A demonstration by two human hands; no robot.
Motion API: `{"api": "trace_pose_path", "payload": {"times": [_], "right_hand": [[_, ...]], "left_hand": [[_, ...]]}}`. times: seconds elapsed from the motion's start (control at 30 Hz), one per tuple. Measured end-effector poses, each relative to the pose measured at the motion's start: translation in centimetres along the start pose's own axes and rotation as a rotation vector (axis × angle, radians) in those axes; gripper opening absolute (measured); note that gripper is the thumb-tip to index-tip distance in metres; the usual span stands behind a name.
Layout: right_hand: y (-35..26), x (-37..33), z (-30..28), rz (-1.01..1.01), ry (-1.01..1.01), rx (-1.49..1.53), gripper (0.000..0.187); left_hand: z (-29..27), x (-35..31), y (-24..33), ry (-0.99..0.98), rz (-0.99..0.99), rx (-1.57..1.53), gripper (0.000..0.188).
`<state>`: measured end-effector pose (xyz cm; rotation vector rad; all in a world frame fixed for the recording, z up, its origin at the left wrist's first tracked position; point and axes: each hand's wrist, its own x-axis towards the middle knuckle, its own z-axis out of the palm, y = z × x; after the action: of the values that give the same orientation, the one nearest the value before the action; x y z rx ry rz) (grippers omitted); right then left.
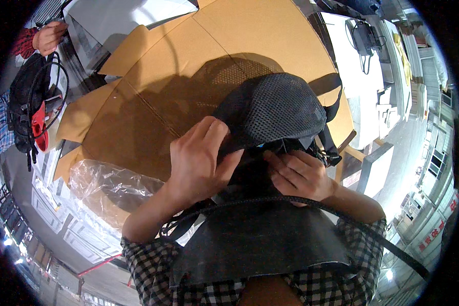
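Observation:
A black mesh bag [283,104] with straps sits in front of me on flattened cardboard [153,66], its rounded mesh side up and away from me. My left hand [199,158] is closed on the bag's left edge, thumb and fingers pinching the dark fabric. At the opening on the near side, my right hand [301,176] has its fingers curled into the dark interior. What those fingertips hold, if anything, is hidden. A black strap [334,104] hangs off the bag's right side.
Crumpled clear plastic [107,186] lies on the cardboard's near left. A black cord [311,201] crosses before my forearms, above a dark panel [260,245] at my chest. Another person's hand [50,38] is at far left, near a black bag [25,97] and a red object [39,127].

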<state>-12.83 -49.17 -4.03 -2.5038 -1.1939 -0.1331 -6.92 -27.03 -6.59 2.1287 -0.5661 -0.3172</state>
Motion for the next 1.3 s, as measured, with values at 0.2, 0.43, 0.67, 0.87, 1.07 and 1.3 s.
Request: {"api": "trace_pose_path", "payload": {"times": [0.2, 0.43, 0.67, 0.87, 1.07, 1.3], "right_hand": [[-0.1, -0.3, 0.4, -0.025, 0.021, -0.038, 0.023], [0.0, -0.3, 0.3, -0.040, 0.021, -0.050, 0.023], [-0.2, -0.6, 0.4, -0.029, 0.020, -0.043, 0.025], [-0.4, -0.5, -0.2, -0.012, -0.019, -0.036, 0.022], [-0.7, -0.9, -0.1, -0.006, -0.025, -0.066, 0.022], [-0.7, -1.5, 0.5, 0.001, -0.014, -0.076, 0.024]], "left_hand": [[0.2, 0.1, -0.3, 0.053, 0.007, -0.056, 0.030], [0.4, 0.1, -0.2, 0.096, 0.009, -0.075, 0.029], [0.6, 0.1, -0.2, 0.116, 0.028, -0.035, 0.028], [0.9, 0.4, -0.8, 0.242, 0.233, -0.137, 0.027], [-0.3, 0.1, -1.3, 0.248, 0.768, 0.263, 0.019], [0.3, -3.1, 0.6, -0.002, 0.525, 0.716, 0.041]]}}
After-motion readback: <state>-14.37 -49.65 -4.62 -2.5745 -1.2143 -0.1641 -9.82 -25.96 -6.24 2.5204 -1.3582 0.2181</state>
